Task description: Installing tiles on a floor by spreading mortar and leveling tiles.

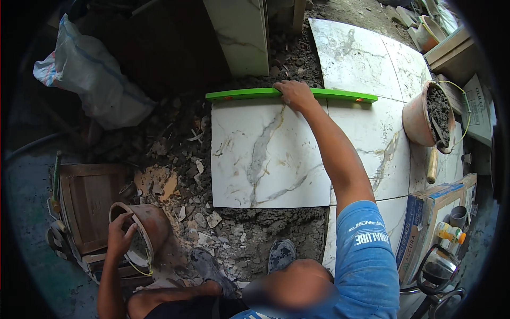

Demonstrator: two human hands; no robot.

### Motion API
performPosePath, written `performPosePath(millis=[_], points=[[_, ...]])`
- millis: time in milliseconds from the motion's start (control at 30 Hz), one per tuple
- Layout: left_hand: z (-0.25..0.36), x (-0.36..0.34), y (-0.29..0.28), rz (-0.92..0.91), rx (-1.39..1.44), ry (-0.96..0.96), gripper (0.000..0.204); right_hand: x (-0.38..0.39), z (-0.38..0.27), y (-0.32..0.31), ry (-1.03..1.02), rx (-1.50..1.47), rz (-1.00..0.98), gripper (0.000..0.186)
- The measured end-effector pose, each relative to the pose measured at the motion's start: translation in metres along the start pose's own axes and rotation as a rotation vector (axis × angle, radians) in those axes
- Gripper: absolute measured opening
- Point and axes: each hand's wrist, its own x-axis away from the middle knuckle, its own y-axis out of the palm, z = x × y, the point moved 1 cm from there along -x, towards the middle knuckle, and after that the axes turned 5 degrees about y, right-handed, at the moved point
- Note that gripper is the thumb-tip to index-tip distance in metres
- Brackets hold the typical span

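Note:
A long green spirit level (241, 94) lies along the far edge of a white marble-patterned floor tile (287, 159). My right hand (296, 95) grips the level near its middle, fingers closed over the top edge. On the left, a tilted reddish-brown bucket (154, 226) stands on the rubble, its mouth turned toward me. My left hand (122, 234) is at its rim, thumb and fingers curled around the edge. What the bucket holds is mostly hidden. Grey wet mortar (281, 226) shows along the tile's near edge.
More marbled tiles (353, 53) spread to the right and far side. A mortar-filled bucket (438, 109) with a wooden-handled trowel (433, 165) stands on them. Tile boxes (425, 228), a bottle (450, 232), a white sack (95, 74) and broken rubble (212, 219) surround the area.

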Motion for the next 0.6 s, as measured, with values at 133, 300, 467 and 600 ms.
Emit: performPosePath(millis=[133,300,467,600], points=[[0.017,-0.027,0.007,-0.047,-0.044,0.040,0.037,0.040,0.039,-0.021,0.013,-0.090,0.373,0.069],[0.059,-0.116,0.031,-0.046,-0.186,0.334,0.039,0.137,0.137,-0.036,0.421,-0.118,0.638,0.058],[0.105,-0.240,0.089,0.089,-0.291,0.526,0.046,0.180,0.200,-0.015,0.587,-0.096,0.633,0.057],[0.133,-0.320,0.137,0.220,-0.018,0.337,0.053,0.171,0.220,0.009,0.750,-0.296,0.690,0.059]])
